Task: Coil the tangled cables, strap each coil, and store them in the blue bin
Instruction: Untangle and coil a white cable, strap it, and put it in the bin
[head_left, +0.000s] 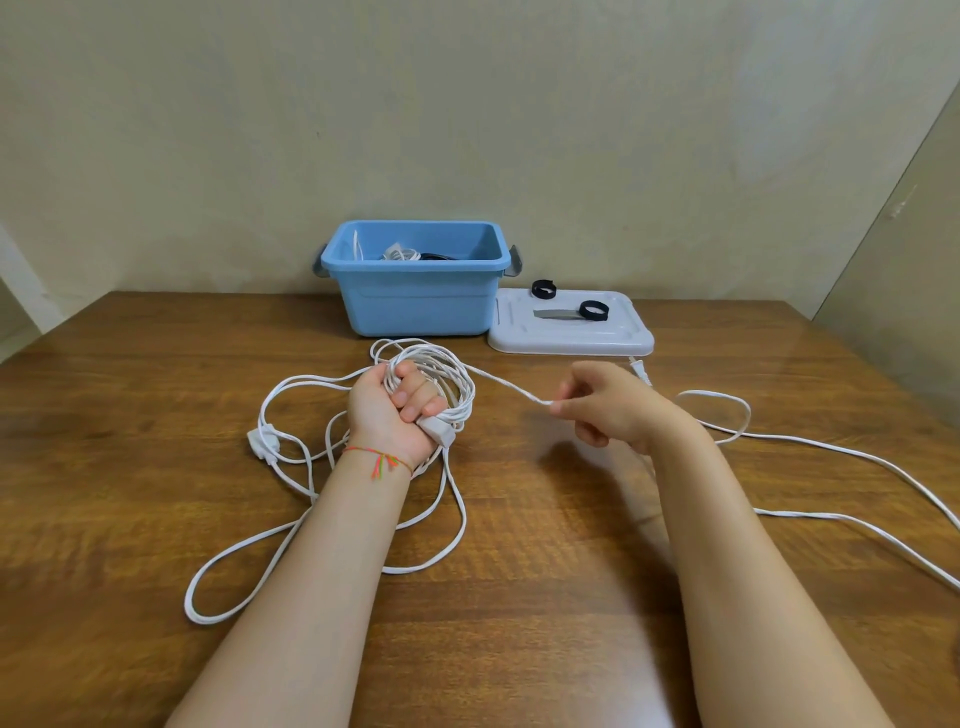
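Observation:
My left hand (392, 410) is closed around a coil of white cable (457, 379) with several loops, a white socket end sticking out below the fingers. A taut strand runs from the coil to my right hand (608, 402), which pinches it between thumb and fingertips. Loose white cable (852, 457) trails off to the right edge, and more loops (239, 561) lie at the left with a white plug (262, 441). The blue bin (415, 301) stands at the back with coiled cables inside.
A white lid (571, 335) lies right of the bin with two black strap rolls (544, 289) (594, 310) on it. A small white plug (640, 370) lies just in front of the lid. The wooden table meets the wall behind the bin.

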